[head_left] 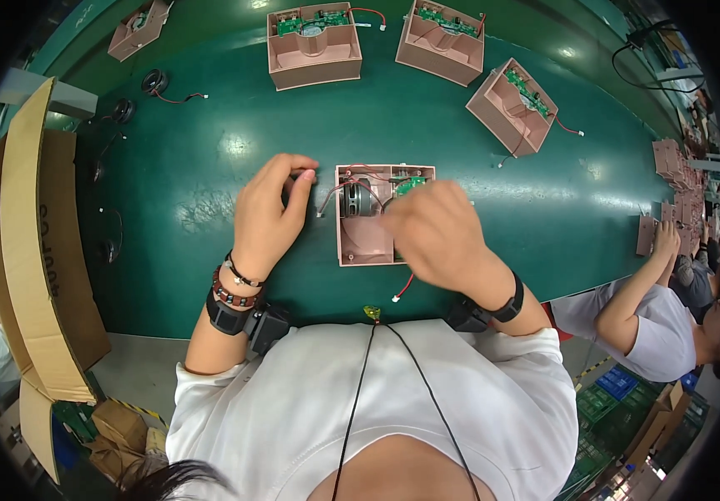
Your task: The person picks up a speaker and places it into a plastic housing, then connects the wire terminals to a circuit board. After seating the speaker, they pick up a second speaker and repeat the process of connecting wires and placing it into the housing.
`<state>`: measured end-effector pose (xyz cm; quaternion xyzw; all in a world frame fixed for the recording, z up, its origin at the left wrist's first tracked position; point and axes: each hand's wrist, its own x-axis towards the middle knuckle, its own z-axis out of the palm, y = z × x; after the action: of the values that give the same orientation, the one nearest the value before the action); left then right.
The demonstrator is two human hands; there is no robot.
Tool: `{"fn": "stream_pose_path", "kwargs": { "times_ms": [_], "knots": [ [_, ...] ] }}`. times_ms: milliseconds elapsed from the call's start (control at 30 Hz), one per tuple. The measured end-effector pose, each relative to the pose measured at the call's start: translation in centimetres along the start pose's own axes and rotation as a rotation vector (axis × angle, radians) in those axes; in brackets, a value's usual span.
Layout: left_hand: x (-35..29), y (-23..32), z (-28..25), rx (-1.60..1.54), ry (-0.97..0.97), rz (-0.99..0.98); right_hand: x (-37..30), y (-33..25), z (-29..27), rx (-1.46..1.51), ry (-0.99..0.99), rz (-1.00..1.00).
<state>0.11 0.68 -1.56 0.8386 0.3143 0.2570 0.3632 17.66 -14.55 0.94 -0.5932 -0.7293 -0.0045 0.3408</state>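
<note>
Holding the left hand (pixel 270 207) curled beside the open pink housing (pixel 364 242) on the green surface (pixel 159 250), with its grip nearly together; showing a round black speaker (pixel 351 200) inside the housing's left half; holding the right hand (pixel 439 232) bent over the right half. Cannot tell, for either grip, whether clamped on anything.

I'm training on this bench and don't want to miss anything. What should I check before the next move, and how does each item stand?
1. Pink box open side up: ok.
2. Black round speaker inside the box, on its left side: ok.
3. Left hand off the box: ok, it is apart, to the left.
4. Right hand gripping securely: cannot tell, its fingertips are hidden.
5. Red wire at the near side tucked in: not ok, it sticks out past the box.
6. Green circuit board fully visible: not ok, partly covered.
</note>
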Motion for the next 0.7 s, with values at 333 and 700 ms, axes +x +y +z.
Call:
{"fn": "stream_pose_path", "kwargs": {
  "times_ms": [333,700],
  "knots": [
    [-0.1,-0.4,0.0,-0.138,-0.076,-0.042,-1.4,-2.3,1.5,-0.253,-0.177,-0.156],
    [-0.1,-0.4,0.0,-0.098,-0.124,0.02,-3.6,-2.7,1.8,-0.285,-0.035,-0.103]
  ]
}}
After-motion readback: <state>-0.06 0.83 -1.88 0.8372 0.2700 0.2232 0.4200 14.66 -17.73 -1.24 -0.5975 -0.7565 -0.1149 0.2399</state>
